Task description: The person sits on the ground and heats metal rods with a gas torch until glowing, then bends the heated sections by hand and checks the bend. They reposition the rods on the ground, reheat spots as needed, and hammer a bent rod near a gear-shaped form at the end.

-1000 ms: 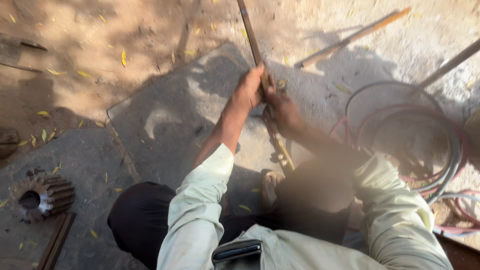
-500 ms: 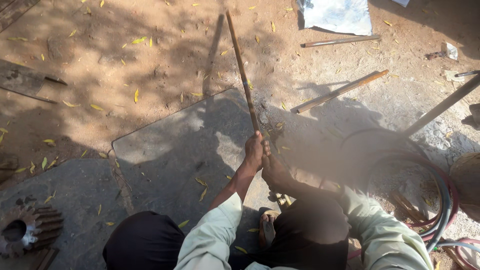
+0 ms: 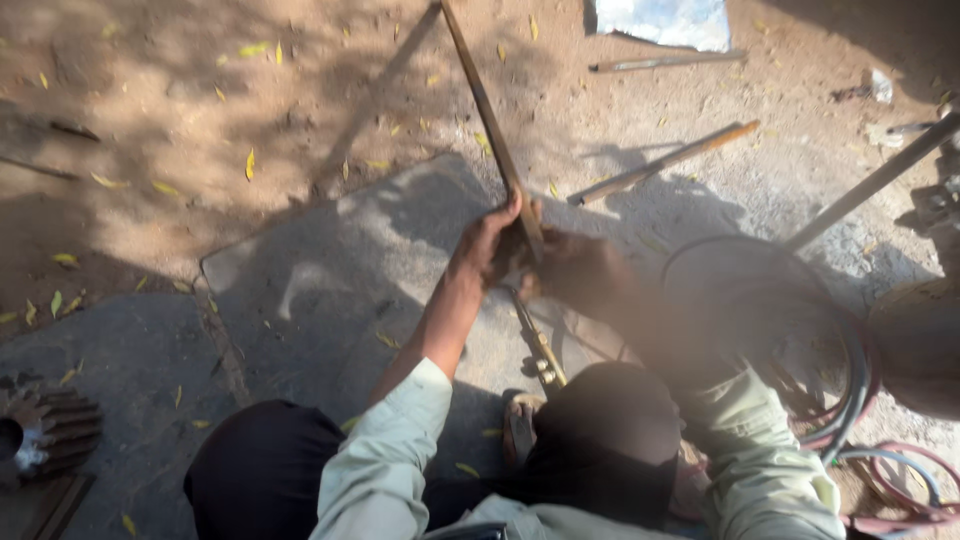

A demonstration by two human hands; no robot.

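From the head camera, your left hand (image 3: pixel 490 245) is wrapped tight around a long rusty metal bar (image 3: pixel 490 125), thumb side up, just where the bar meets your right hand (image 3: pixel 575 270). Your right hand is blurred; it seems closed on the same bar just below, but you cannot tell its fingers for certain. The bar rises toward 12 o'clock, tilted slightly left, and its lower end runs down between your knees toward 6 o'clock, past a brass-coloured fitting (image 3: pixel 545 365). Holding it two-handed and close together looks like a way to steady and steer a long, heavy piece.

You sit on a grey stone slab (image 3: pixel 330 280) set in sandy ground. At 8 o'clock lies a rusty gear (image 3: pixel 45 430). At 4 o'clock coil dark hoses (image 3: pixel 830 390). At 2 o'clock another rod (image 3: pixel 665 160) lies flat, well apart.
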